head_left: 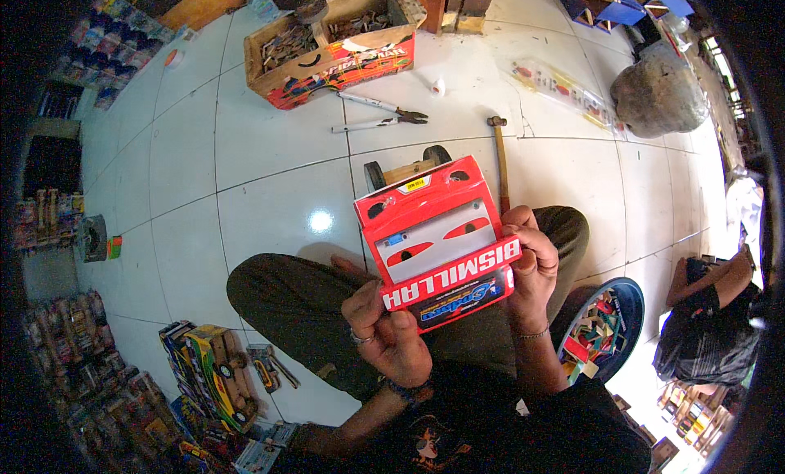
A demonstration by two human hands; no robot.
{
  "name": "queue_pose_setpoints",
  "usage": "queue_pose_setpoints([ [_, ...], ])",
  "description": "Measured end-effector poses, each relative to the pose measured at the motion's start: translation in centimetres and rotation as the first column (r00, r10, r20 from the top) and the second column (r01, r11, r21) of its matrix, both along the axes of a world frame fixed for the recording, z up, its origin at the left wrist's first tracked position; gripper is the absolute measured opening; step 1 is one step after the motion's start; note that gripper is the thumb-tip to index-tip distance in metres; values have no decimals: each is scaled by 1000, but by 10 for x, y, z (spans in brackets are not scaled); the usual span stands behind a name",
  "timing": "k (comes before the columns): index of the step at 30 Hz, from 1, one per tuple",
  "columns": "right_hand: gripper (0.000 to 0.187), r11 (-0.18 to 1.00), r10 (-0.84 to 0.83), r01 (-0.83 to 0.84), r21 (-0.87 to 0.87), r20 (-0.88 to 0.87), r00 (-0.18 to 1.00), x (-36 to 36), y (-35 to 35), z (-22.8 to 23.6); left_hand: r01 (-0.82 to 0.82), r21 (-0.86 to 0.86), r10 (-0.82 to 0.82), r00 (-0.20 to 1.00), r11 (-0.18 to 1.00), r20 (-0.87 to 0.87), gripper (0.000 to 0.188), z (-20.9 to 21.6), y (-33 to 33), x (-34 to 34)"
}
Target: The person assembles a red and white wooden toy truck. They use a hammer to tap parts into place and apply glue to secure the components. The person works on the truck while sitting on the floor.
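Observation:
Above my crossed legs I hold a red toy truck (446, 200) between both hands, its painted front facing up. That face carries a grey-white windscreen with two red eye shapes and a lettered strip. Two black wheels on a wooden axle piece (405, 171) stick out at its far end. My left hand (386, 333) pinches the near left corner, thumb at the strip's end. Fingers of my right hand (531, 257) close on the strip's right end. Just beyond the truck lies a hammer (501, 163) with a wooden handle.
On the white tiles stand a wooden box (331, 73) of small pieces and white-handled pliers (392, 113). A big stone (661, 94) is far right. Near my right knee is a dark tub (636, 310) of coloured scraps. Toy trucks (219, 376) stand left; another person (710, 335) sits right.

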State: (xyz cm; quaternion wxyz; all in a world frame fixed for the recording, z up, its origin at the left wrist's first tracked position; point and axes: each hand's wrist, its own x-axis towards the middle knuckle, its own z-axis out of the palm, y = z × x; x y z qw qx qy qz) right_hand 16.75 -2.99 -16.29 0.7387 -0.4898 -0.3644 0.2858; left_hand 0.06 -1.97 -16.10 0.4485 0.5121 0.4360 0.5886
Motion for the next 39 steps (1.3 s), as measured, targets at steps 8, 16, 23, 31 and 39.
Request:
queue_pose_setpoints([
  [8,43,1000,16,-15,13,-51,999,-2,1,2,-32,-10,31,997,999,-68,31,4,0,2],
  [16,42,1000,-8,9,16,-95,995,-6,1,2,-17,-37,14,996,999,-83,30,4,-1,1],
  [23,35,1000,1,1,18,-80,997,-4,1,3,-15,-4,15,1000,1000,-10,30,-4,0,1],
  [31,34,1000,-13,12,-13,-76,997,-6,-1,4,-53,-35,54,997,998,54,28,-4,0,7],
  [39,30,1000,3,-1,15,-98,995,-7,-1,6,-45,-37,46,998,998,44,30,-2,1,7],
])
